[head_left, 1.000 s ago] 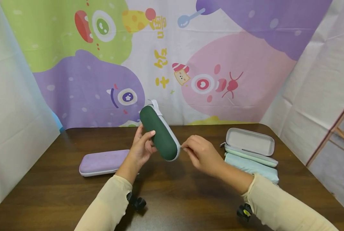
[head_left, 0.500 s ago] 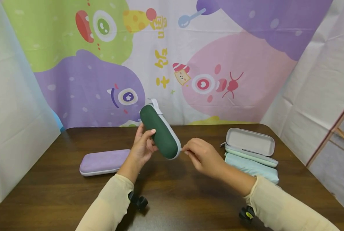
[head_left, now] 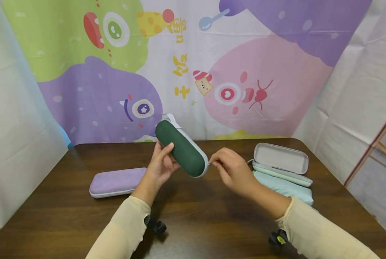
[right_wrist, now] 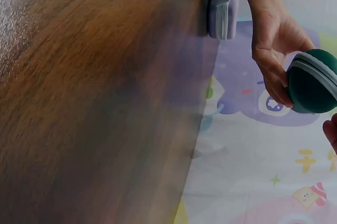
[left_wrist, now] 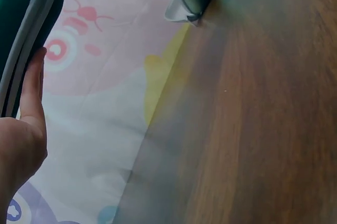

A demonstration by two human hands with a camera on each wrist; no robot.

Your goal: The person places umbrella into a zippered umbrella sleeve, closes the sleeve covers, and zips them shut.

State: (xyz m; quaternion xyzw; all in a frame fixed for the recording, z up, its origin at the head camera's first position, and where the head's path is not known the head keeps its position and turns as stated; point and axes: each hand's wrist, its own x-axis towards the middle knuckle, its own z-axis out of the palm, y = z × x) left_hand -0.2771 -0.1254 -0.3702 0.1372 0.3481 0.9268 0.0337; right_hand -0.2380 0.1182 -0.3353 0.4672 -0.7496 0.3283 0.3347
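Note:
A dark green hard pencil case (head_left: 181,151) with a pale grey zip band hangs in the air above the table, slanting down to the right. My left hand (head_left: 161,167) grips it round the side, thumb across the green face. At the case's lower right end, my right hand (head_left: 234,169) pinches the small zip pull, which the fingertips mostly cover. A white strap (head_left: 173,120) sticks out at the upper end. In the right wrist view the end of the green case (right_wrist: 310,95) shows a dark line between its grey bands.
A lilac pencil case (head_left: 116,182) lies on the brown table (head_left: 193,223) at left, partly behind my left wrist. At right sit an opened grey-lined case (head_left: 280,159) with a mint edge and a light blue pouch (head_left: 283,187). A cartoon curtain (head_left: 115,86) hangs behind the table.
The green case has tipped flatter, its lower end swinging right and slightly up. My right hand has shifted a little to the right with the zip pull. My left hand keeps its grip.

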